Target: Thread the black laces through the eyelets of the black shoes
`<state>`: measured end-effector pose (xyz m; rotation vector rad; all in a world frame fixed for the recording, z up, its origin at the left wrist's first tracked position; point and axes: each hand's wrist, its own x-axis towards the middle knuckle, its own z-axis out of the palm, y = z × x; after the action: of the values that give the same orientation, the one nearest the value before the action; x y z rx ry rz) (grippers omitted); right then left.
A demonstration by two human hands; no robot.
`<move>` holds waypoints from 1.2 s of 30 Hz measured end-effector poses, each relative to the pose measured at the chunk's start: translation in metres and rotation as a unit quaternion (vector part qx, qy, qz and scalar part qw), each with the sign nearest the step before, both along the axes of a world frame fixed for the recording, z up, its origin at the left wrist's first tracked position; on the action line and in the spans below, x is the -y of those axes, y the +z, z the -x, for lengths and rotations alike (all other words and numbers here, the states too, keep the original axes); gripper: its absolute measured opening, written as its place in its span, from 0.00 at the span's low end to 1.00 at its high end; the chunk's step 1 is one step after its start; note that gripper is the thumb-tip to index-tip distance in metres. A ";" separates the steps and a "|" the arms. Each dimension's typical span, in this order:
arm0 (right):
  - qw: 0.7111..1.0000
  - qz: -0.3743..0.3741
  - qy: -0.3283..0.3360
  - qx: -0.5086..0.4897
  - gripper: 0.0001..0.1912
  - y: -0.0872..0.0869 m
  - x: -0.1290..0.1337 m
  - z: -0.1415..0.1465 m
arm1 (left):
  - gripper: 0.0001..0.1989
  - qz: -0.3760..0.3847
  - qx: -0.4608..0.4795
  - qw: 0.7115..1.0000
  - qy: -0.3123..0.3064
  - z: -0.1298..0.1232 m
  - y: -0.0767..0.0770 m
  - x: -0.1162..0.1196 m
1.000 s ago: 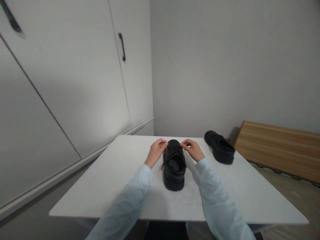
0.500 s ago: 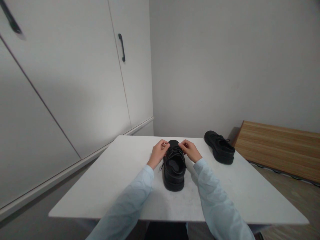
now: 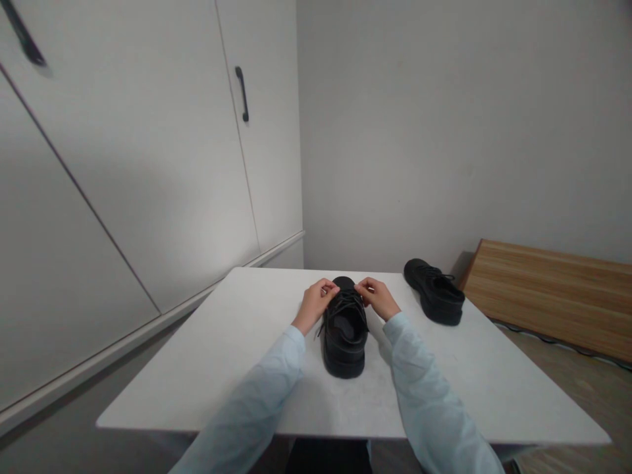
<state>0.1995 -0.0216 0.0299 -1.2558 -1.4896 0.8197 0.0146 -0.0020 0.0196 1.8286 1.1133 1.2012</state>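
Note:
A black lace-up shoe (image 3: 344,361) stands upright on the white table (image 3: 237,368), its heel towards me and its toe pointing away. My left hand (image 3: 314,305) is closed in a pinch at the left side of the lacing, close to the toe. On the opposite side my right hand (image 3: 380,300) pinches in the same way. Both pinches appear to be on the black shoelace (image 3: 347,304), though the bit between the fingertips is too small to see clearly. Loose lace ends hang down the shoe's sides.
A second black shoe (image 3: 443,308) rests near the table's right back edge. Beyond it is a wood-grain board (image 3: 553,296). White cupboard doors with a dark handle (image 3: 241,94) stand on the left, and a grey wall (image 3: 444,131) lies behind the table.
My left fingertips have shifted slightly right, in over the lacing. My right hand has barely moved, and the shoe stays in place.

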 end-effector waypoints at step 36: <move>0.993 0.012 -0.068 0.093 0.09 -0.011 -0.006 -0.011 | 0.05 -0.049 -0.084 0.994 0.043 0.007 -0.002 0.002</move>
<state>0.2108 -0.0158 0.0193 -1.4679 -1.5250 0.6462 0.0077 -0.0039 0.0176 2.0051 1.2581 1.1871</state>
